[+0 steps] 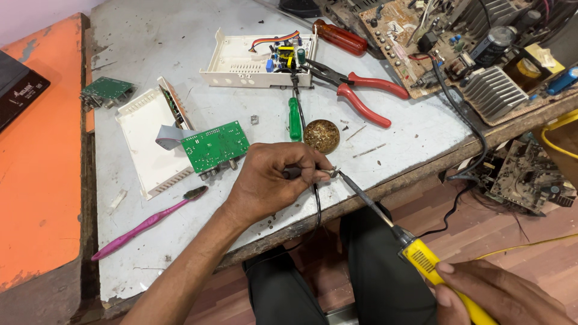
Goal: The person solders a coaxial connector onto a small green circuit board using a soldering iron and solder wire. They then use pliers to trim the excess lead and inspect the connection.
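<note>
Overhead, a scratched grey bench (180, 36) strewn with circuit boards carries the work. Right hand (500, 295) grips the yellow soldering iron (421, 256) by its insulated handle, tip hot, light and rigid. Left hand (271, 180), fingers pinched tight, holds a small metal part (333, 173), probably delicate, at the bench edge, touching the tip.

Your soldering iron (421, 256) has a yellow handle and a long thin metal tip. It slants up to the left, over the table edge. Its tip touches a tiny metal plug (333, 173) on the end of a black wire (317, 207), which loops down off the table.
</note>
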{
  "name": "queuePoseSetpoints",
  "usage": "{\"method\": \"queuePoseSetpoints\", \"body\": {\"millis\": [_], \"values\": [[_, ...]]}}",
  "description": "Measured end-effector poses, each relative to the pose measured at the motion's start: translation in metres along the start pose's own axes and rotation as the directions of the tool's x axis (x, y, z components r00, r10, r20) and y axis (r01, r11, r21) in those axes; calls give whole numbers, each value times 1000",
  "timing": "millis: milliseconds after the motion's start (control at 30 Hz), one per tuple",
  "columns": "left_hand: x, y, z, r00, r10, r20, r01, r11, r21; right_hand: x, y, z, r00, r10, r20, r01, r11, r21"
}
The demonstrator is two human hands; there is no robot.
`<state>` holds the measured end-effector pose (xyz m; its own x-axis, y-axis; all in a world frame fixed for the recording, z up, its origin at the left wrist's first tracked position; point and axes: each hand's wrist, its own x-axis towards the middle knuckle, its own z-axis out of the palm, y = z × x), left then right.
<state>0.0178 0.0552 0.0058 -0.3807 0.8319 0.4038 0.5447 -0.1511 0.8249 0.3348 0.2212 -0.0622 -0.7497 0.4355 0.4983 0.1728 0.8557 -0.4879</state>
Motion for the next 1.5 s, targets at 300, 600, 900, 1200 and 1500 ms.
{"method": "queuePoseSetpoints", "body": {"millis": [300, 600, 900, 1200, 1500], "values": [[-1, 0, -2, 980, 176, -95, -165, 980, 115, 48, -68, -28, 996, 84, -1, -82, 982, 168], [-5, 7, -2, 958, 267, -106, -253, 958, 132, 36, -34, -32, 998, -63, 11, 60, 978, 202], [-14, 16, 2, 960, 275, 45, -276, 919, 282, -4, -5, -9, 924, 259, -280, -77, 845, 529], [-24, 33, 1, 938, 334, -94, -309, 926, 215, 1, 18, 26, 793, 605, 68, -83, -4, 997], [-21, 41, 5, 937, 330, -111, -307, 933, 188, -14, -9, -6, 833, 507, -219, -198, 645, 738]]}}
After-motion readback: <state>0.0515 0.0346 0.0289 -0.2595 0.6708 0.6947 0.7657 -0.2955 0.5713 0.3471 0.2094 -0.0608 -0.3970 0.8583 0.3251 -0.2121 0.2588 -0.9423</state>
